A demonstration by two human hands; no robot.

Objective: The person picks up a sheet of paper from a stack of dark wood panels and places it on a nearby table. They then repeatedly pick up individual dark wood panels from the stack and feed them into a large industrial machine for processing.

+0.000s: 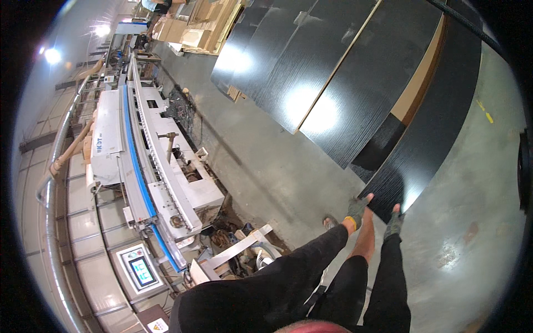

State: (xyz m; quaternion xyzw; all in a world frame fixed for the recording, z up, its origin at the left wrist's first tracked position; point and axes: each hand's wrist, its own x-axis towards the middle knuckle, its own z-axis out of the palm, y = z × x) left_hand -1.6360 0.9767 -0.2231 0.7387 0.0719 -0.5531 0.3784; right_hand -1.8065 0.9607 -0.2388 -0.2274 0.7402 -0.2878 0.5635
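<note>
A long black wood-grain board (417, 158) reaches from my hands toward the upper right. My left hand (358, 208), in a grey glove with a yellow cuff, grips the left corner of its near end. At the right corner of that same end, my right hand (393, 222) closes on the edge, also gloved in grey with a bare fingertip showing. The fingers under the board are hidden. Left of it lies a layer of wide black panels (363, 83). A brown strip (417, 80) shows between this layer and the board I hold.
A long white machine (108, 141) with a blue rail (136, 152) runs along the left. A lit control screen (141, 272) stands at its near end. Stacked wooden boards (205, 25) are at the back, with a person (158, 5) beyond. A yellow object (486, 112) lies on the floor.
</note>
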